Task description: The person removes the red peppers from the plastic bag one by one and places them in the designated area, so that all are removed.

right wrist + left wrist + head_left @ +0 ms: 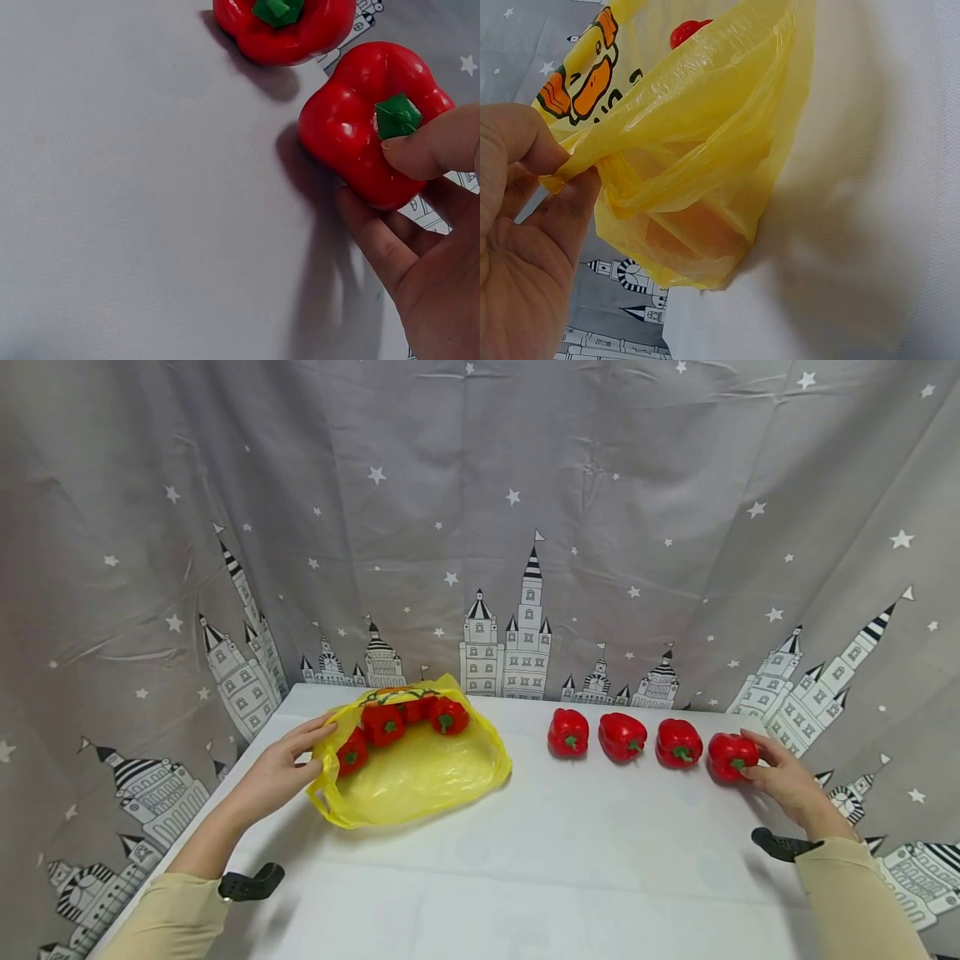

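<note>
My left hand (281,772) pinches the edge of a yellow plastic bag (420,781) between thumb and fingers. The bag lies on its side with its mouth toward me, and a printed face (592,82) shows on it in the left wrist view. Several red bell peppers (383,725) are inside, along its back and left. At the far right of the table my right hand (787,781) holds a red bell pepper (367,120), thumb beside its green stem, fingers around its side. Whether this pepper touches the table I cannot tell.
Three more red peppers stand in a row left of the held one: one nearest it (678,744), one in the middle (622,737), one at the left (567,732). The white table (525,860) ends at a grey curtain (420,527) printed with castles.
</note>
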`<state>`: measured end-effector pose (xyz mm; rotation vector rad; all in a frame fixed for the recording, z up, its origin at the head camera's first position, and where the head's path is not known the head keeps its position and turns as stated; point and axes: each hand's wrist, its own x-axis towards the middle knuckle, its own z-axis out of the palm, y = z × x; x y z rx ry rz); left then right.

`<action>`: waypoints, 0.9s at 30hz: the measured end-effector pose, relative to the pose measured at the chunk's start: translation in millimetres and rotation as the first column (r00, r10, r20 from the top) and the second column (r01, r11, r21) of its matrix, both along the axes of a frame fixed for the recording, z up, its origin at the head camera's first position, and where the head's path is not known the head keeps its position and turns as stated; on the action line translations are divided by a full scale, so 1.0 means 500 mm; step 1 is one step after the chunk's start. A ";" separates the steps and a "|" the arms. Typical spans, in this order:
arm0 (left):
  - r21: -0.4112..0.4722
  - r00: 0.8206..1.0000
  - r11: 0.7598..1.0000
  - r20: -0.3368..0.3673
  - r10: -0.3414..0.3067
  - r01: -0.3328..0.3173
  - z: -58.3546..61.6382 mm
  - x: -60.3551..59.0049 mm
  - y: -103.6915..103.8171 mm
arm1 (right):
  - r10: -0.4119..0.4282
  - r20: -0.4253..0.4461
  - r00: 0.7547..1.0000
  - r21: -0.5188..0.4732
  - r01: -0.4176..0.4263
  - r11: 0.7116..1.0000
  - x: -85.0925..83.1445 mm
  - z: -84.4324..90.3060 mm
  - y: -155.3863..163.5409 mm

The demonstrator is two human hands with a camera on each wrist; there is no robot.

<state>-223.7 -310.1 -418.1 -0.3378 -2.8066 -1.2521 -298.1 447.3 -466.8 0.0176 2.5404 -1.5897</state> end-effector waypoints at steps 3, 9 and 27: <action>-0.004 1.000 1.000 0.002 0.002 -0.002 0.002 0.000 0.001 | -0.018 -0.003 1.000 0.030 0.018 0.999 0.000 -0.005 0.002; -0.012 1.000 1.000 0.000 0.003 -0.003 0.002 0.000 0.002 | -0.081 -0.022 0.996 0.068 0.082 0.994 -0.003 -0.020 0.005; -0.025 1.000 1.000 0.007 0.007 -0.007 0.005 0.003 0.007 | -0.187 -0.060 0.981 0.145 0.194 0.970 -0.001 -0.032 -0.010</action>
